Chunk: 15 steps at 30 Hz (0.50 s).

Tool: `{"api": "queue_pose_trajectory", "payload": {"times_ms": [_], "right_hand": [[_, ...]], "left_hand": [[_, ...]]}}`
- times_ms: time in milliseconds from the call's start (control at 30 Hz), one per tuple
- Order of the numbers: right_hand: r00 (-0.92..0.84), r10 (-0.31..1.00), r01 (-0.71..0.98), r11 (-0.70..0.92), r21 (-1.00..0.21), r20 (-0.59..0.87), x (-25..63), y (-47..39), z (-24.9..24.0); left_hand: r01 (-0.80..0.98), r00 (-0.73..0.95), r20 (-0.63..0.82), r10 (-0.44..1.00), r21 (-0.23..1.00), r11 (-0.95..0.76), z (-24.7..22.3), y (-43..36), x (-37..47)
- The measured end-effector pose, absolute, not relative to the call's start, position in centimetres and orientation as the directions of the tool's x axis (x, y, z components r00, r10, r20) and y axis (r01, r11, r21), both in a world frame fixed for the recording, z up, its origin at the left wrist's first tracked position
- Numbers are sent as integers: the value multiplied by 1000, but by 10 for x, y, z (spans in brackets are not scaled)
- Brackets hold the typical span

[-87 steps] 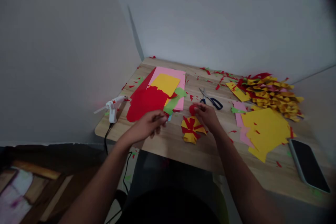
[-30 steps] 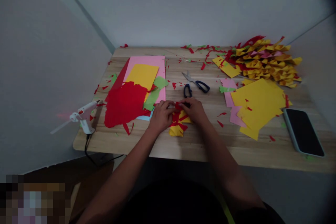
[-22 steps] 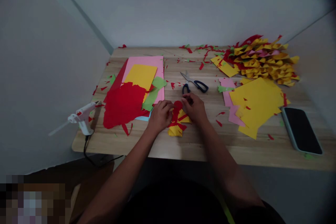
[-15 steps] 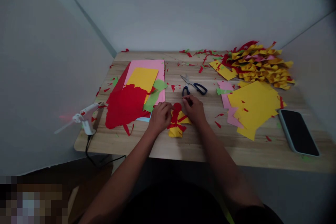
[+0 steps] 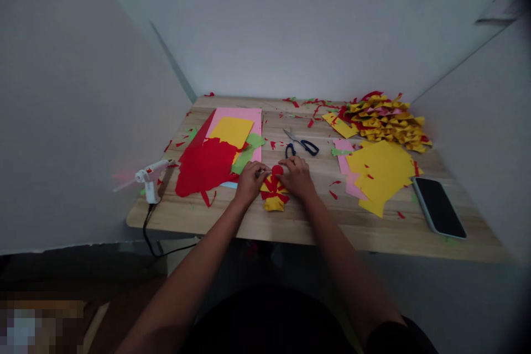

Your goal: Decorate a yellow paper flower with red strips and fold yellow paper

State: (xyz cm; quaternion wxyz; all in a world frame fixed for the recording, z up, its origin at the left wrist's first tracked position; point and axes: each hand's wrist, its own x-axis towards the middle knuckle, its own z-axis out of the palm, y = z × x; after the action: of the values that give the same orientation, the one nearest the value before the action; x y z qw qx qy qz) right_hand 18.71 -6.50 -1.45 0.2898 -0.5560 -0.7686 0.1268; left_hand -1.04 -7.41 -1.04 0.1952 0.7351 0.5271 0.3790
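Note:
A small paper figure point(image 5: 274, 203) of red and yellow pieces lies flat on the table in front of me, with a round red top point(image 5: 277, 169). My left hand point(image 5: 251, 182) is at its left edge, thumb and fingertips pinched together; whatever they hold is too small to make out. From the right, my right hand point(image 5: 296, 177) curls its fingers and thumb against the figure beside the red round. Just beyond my right hand lie dark-blue-handled scissors point(image 5: 302, 142), their blades parted.
On the left are stacked coloured sheets with torn red paper point(image 5: 207, 166) and a white glue gun point(image 5: 151, 181), its cord hanging off the edge. Yellow sheets point(image 5: 379, 171), a phone point(image 5: 440, 207) and a folded yellow paper pile point(image 5: 385, 119) occupy the right. Scraps litter the wooden table point(image 5: 249, 227).
My right hand has moved in to the figure's top, its fingers now touching it. The left hand stays close at the left side. The camera view has shifted slightly.

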Motion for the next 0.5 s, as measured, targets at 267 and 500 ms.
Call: {"api": "queue_pose_trajectory", "payload": {"times_ms": [267, 500], "right_hand": [[-229, 914, 791, 376, -483, 336, 183, -64, -18], [-326, 865, 767, 478, -428, 382, 186, -76, -15]], "left_hand": [[733, 212, 368, 905, 553, -396, -10, -80, -4], [775, 267, 395, 879, 454, -439, -3, -81, 0]]}}
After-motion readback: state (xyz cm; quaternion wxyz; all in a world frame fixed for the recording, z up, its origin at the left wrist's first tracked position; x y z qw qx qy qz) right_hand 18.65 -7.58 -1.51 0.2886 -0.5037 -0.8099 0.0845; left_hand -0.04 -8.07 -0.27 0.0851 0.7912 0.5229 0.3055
